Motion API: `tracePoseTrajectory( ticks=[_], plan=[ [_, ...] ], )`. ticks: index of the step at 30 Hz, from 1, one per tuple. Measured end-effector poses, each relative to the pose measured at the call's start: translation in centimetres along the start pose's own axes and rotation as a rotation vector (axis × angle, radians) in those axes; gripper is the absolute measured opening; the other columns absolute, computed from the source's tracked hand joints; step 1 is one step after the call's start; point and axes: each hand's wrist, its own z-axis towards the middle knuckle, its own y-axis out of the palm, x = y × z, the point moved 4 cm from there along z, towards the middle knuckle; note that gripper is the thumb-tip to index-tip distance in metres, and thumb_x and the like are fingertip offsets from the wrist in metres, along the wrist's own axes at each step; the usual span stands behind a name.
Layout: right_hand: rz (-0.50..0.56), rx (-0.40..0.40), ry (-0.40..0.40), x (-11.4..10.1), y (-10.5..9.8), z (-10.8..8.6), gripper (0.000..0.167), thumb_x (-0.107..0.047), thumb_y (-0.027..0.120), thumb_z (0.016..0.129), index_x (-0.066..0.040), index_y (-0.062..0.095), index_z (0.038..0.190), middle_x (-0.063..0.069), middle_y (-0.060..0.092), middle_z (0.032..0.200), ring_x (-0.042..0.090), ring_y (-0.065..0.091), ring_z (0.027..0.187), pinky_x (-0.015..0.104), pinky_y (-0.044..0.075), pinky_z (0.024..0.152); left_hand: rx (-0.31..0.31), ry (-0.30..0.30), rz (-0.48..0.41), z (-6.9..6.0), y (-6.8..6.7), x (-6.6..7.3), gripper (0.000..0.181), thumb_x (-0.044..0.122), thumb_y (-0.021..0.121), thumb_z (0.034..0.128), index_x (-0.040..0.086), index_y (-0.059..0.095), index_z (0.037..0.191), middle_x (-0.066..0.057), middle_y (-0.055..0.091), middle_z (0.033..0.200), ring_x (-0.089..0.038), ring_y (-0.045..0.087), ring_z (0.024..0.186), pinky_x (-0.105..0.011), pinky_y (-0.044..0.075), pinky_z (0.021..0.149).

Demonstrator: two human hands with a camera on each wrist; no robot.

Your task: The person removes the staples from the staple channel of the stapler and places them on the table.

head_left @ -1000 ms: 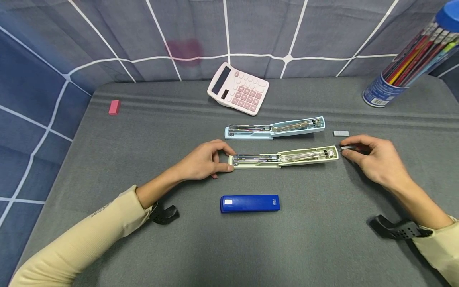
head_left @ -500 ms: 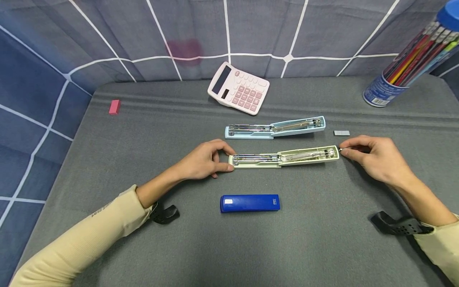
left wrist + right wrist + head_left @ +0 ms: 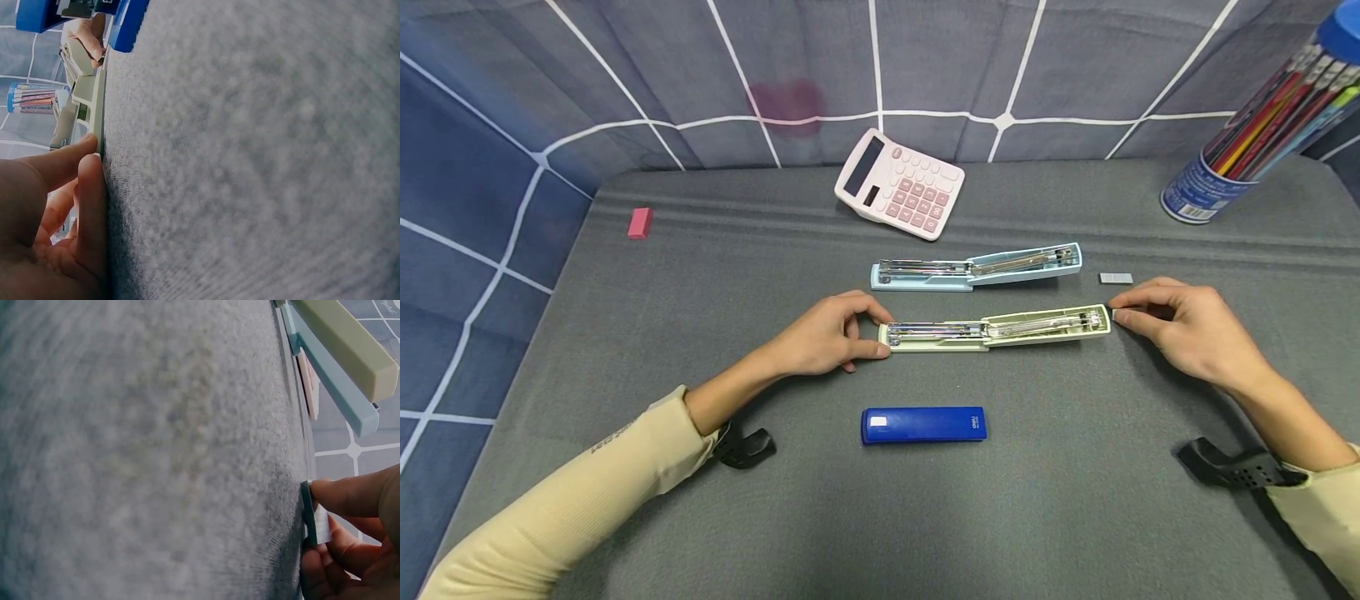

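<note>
A pale green stapler lies opened out flat, its metal magazine facing up. My left hand pinches the left end of its base between thumb and fingers. Just off the stapler's right end, my right hand pinches a strip of staples, seen best in the right wrist view. Behind, a light blue stapler is spread open the same way. Another staple strip lies to the right of it. A closed dark blue stapler rests nearer me.
A pink calculator sits at the back middle. At the back right stands a tall tub of pencils with a blue lid. A small pink eraser-like block lies far left. Checked cloth hangs along the back edge.
My right hand has shifted very slightly, and the staple strip in it is now mostly hidden in the head view. The left hand and all three staplers stay practically in place.
</note>
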Motion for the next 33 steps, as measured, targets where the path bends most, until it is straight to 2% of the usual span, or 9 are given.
tracePoseTrajectory(
  ticks=[2, 6, 9, 17, 20, 24, 27, 30, 33],
  plan=[
    [-0.006, 0.003, 0.008, 0.0, 0.0, 0.0, 0.013, -0.004, 0.072, 0.088, -0.006, 0.076, 0.1, -0.007, 0.065, 0.096, -0.006, 0.049, 0.08, 0.013, 0.035, 0.067, 0.0, 0.0, -0.001, 0.0, 0.0, 0.0, 0.031, 0.013, 0.08, 0.0852, 0.005, 0.067, 0.112, -0.01, 0.056, 0.095, -0.018, 0.058, 0.049, -0.03, 0.053, 0.057],
    [-0.021, -0.006, 0.009, 0.0, 0.0, -0.1, 0.017, -0.001, 0.072, 0.088, -0.004, 0.075, 0.104, 0.007, 0.065, 0.1, -0.004, 0.047, 0.078, 0.014, 0.035, 0.064, -0.003, -0.003, -0.005, 0.0, 0.0, 0.0, 0.031, 0.013, 0.079, 0.0853, 0.005, 0.067, 0.113, -0.01, 0.056, 0.095, -0.018, 0.058, 0.049, -0.03, 0.053, 0.057],
    [-0.017, -0.015, 0.005, 0.1, 0.0, -0.2, 0.019, 0.001, 0.072, 0.086, -0.002, 0.073, 0.105, 0.01, 0.063, 0.1, -0.002, 0.046, 0.078, 0.013, 0.034, 0.064, -0.004, -0.004, -0.008, 0.0, 0.1, 0.0, 0.031, 0.012, 0.079, 0.0853, 0.005, 0.067, 0.113, -0.01, 0.056, 0.095, -0.018, 0.058, 0.049, -0.03, 0.053, 0.057],
    [0.037, -0.039, 0.044, 0.2, -0.3, -0.3, 0.025, -0.001, 0.074, 0.086, -0.004, 0.071, 0.111, -0.011, 0.061, 0.096, -0.003, 0.049, 0.08, 0.009, 0.036, 0.066, -0.001, -0.003, -0.007, 0.0, 0.1, 0.0, 0.031, 0.013, 0.08, 0.0852, 0.005, 0.067, 0.112, -0.01, 0.056, 0.094, -0.018, 0.058, 0.049, -0.03, 0.053, 0.055],
    [0.056, -0.052, 0.077, 0.0, -0.7, -0.3, 0.026, -0.004, 0.074, 0.087, -0.004, 0.071, 0.113, -0.014, 0.062, 0.096, -0.003, 0.051, 0.08, 0.009, 0.037, 0.066, 0.001, -0.002, -0.006, 0.0, 0.1, 0.0, 0.031, 0.012, 0.08, 0.0851, 0.005, 0.067, 0.112, -0.01, 0.056, 0.094, -0.018, 0.058, 0.049, -0.031, 0.053, 0.054],
    [0.054, -0.037, 0.114, -0.8, -1.3, -0.4, 0.025, -0.009, 0.075, 0.088, -0.005, 0.071, 0.112, -0.02, 0.059, 0.099, -0.004, 0.052, 0.084, 0.007, 0.038, 0.068, 0.002, 0.001, 0.002, 0.0, 0.1, 0.0, 0.031, 0.012, 0.08, 0.0851, 0.005, 0.067, 0.112, -0.009, 0.056, 0.093, -0.018, 0.058, 0.049, -0.03, 0.054, 0.054],
    [0.05, 0.003, 0.126, -1.8, -2.0, -0.6, 0.023, -0.011, 0.074, 0.089, -0.005, 0.071, 0.111, -0.028, 0.056, 0.101, -0.008, 0.052, 0.088, 0.005, 0.038, 0.072, 0.003, 0.003, 0.004, 0.0, 0.1, 0.0, 0.031, 0.013, 0.08, 0.085, 0.005, 0.067, 0.113, -0.009, 0.056, 0.093, -0.017, 0.058, 0.049, -0.03, 0.054, 0.055],
    [0.076, 0.05, 0.105, -3.4, -2.3, -0.8, 0.022, -0.006, 0.074, 0.088, -0.004, 0.07, 0.109, -0.028, 0.056, 0.102, -0.01, 0.053, 0.091, 0.003, 0.038, 0.076, 0.004, 0.004, 0.004, 0.0, 0.1, 0.1, 0.032, 0.013, 0.08, 0.0849, 0.005, 0.067, 0.113, -0.009, 0.056, 0.092, -0.018, 0.058, 0.049, -0.03, 0.054, 0.055],
    [0.136, 0.09, 0.029, -5.5, -2.1, -1.1, 0.023, 0.003, 0.076, 0.083, -0.003, 0.071, 0.105, -0.022, 0.061, 0.103, -0.005, 0.056, 0.094, 0.005, 0.04, 0.081, 0.006, 0.002, 0.003, 0.0, 0.1, 0.1, 0.031, 0.012, 0.08, 0.0847, 0.005, 0.067, 0.112, -0.009, 0.056, 0.092, -0.018, 0.058, 0.049, -0.03, 0.053, 0.055]
  ],
)
